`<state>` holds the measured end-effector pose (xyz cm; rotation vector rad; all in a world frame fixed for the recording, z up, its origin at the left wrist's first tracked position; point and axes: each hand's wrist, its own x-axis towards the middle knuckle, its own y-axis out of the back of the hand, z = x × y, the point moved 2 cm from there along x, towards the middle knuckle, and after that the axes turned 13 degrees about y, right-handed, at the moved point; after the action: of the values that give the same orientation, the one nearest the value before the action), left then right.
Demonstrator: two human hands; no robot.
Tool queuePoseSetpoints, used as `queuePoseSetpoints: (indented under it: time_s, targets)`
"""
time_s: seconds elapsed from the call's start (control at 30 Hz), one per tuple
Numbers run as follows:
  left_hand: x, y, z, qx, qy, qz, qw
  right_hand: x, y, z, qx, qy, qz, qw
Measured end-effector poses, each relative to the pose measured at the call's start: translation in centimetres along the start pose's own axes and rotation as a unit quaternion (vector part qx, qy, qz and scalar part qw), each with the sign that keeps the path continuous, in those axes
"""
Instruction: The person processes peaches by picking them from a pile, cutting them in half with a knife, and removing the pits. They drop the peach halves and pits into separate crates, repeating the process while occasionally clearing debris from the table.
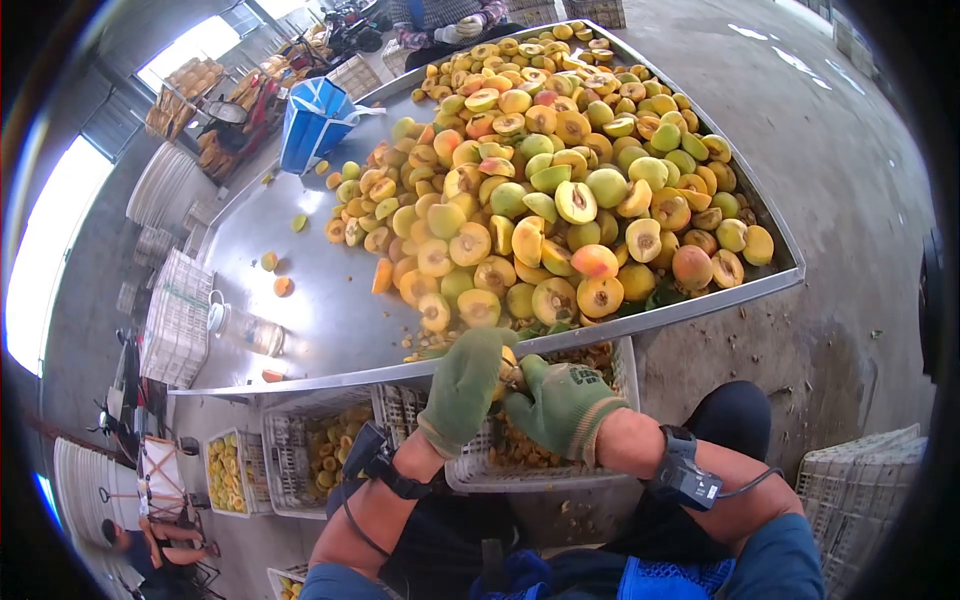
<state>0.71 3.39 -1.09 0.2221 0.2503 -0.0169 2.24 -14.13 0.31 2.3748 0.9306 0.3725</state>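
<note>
In the head view, the metal desk (335,300) is the landmark, and both hands are at its near edge, on the wearer's side. The left hand (462,388) and the right hand (568,402), both in green knit gloves, are drawn in close together, fingers narrowed on one yellow fruit piece (508,371) with a dark middle. The fruit piece sits between them: to the right of the left hand, to the left of the right hand, and at the near edge of the desk as seen from here. It shows more against the left glove, so that hand looks slightly nearer, while the right thumb presses in from the other side. Its visible part runs roughly toward and away from the wearer, though the gloves hide too much to be sure of its long axis, or to tell whether a tool is in either hand. Just beyond, on the desk, lies a big heap of cut and whole fruit (606,187). Below the desk's near edge, under the hands, is a pale crate (540,481) holding more pieces. At the desk's far side are another person's gloved hands (462,29), well apart from the wearer's.
</note>
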Motion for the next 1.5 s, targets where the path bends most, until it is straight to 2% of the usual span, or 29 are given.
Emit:
queuePoseSetpoints:
  time_s: [0.07,0.1,0.17,0.27,0.33,0.4,0.57,0.67,0.77,0.87,0.97,1.07,1.1,1.2,1.27,1.33,1.4,1.5]
  targets:
    - [0.1,-0.2,0.5,0.055,-0.001,0.013,0.998,0.0,-0.2,0.3,0.002,0.003,-0.008,1.000]
    - [0.2,-0.2,0.5,0.156,-0.086,0.036,0.983,0.0,-0.3,0.4,0.006,-0.005,-0.007,1.000]
    - [0.5,-0.3,0.3,0.345,-0.251,0.080,0.901,0.0,-0.6,0.6,0.013,-0.020,-0.004,1.000]
    - [0.3,-0.8,0.9,0.390,-0.259,0.106,0.877,-0.2,-0.2,0.1,0.025,-0.011,-0.017,0.999]
    - [0.1,-1.0,0.8,0.285,-0.191,0.088,0.935,-0.1,-0.3,0.0,0.042,-0.016,-0.009,0.999]
    - [-0.1,-1.1,0.8,0.226,-0.154,0.084,0.958,0.0,-0.6,0.2,0.057,-0.006,-0.005,0.998]
    - [-0.9,-1.0,2.2,0.172,-0.126,0.100,0.972,0.0,-0.8,0.4,0.100,0.016,-0.026,0.995]
    - [-1.1,-1.0,2.9,0.264,-0.257,0.107,0.923,0.2,-0.5,1.0,0.155,0.076,-0.060,0.983]
    - [-1.7,-0.6,3.1,0.297,-0.297,0.092,0.903,-0.3,1.9,-0.4,0.351,-0.079,-0.193,0.913]
    - [-2.1,-0.1,2.2,0.183,-0.244,0.035,0.952,-0.8,3.4,-0.1,0.442,-0.071,-0.292,0.845]
    - [-2.5,0.0,0.7,0.154,-0.248,0.034,0.956,-1.2,3.2,0.3,0.499,-0.137,-0.318,0.794]
    - [-2.3,-1.3,1.7,0.167,-0.195,0.017,0.966,-0.9,1.4,0.8,0.303,-0.012,-0.212,0.929]
    - [-2.1,-1.1,1.7,0.182,-0.184,-0.002,0.966,-1.2,1.1,0.5,0.307,-0.073,-0.224,0.922]
    - [-2.7,-1.0,1.8,0.205,-0.236,-0.007,0.950,-2.2,2.8,-1.2,0.339,-0.121,-0.254,0.898]
    - [-2.8,-0.6,2.1,0.202,-0.231,-0.019,0.952,-2.0,2.0,0.1,0.377,-0.015,-0.285,0.881]
    - [-3.2,-0.5,2.1,0.216,-0.233,-0.021,0.948,-2.0,2.3,-0.6,0.372,-0.014,-0.296,0.880]
    - [-3.6,-0.6,2.0,0.249,-0.241,-0.013,0.938,-2.5,2.8,-1.8,0.324,-0.118,-0.284,0.895]
    - [-4.2,-1.0,2.6,0.128,-0.115,-0.055,0.983,-2.6,1.5,-1.4,0.308,-0.051,-0.206,0.927]
